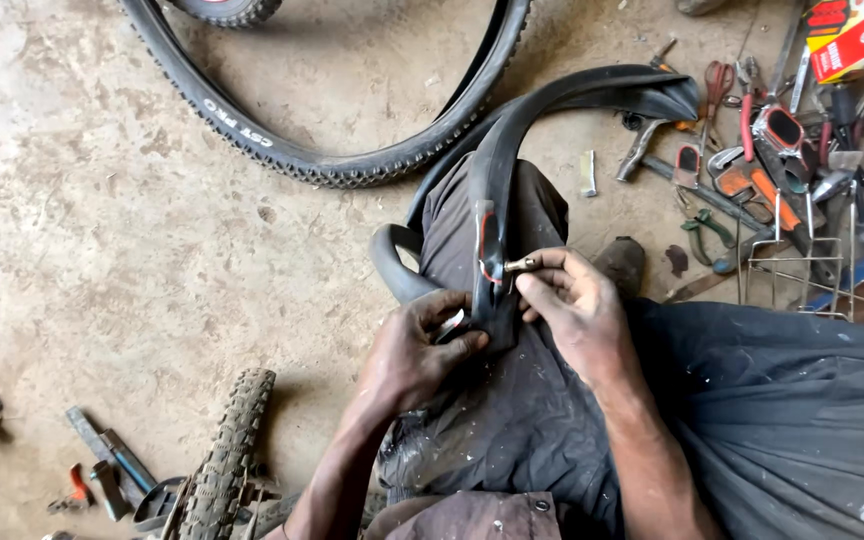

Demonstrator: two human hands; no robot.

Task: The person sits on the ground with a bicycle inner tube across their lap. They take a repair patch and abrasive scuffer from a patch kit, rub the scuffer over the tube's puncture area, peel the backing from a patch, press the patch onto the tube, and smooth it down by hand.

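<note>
A black rubber inner tube (508,150) lies draped over my knee, running from the tools at the upper right down to my hands. Its brass valve (522,265) sticks out sideways beside a patch outlined in red. My right hand (574,310) pinches the tube right at the valve. My left hand (420,350) grips the tube's folded lower part from the left, with a small shiny piece showing under its fingers. I sit on the ground in dark grey trousers (752,400).
A black knobby bicycle tyre (332,165) curves across the concrete floor at the top. Pliers, scissors, a hammer and other tools (752,170) lie in a heap at the right beside a wire rack (802,265) and a red-and-yellow box (852,35). Another tyre (222,465) and small tools (102,465) are at the bottom left.
</note>
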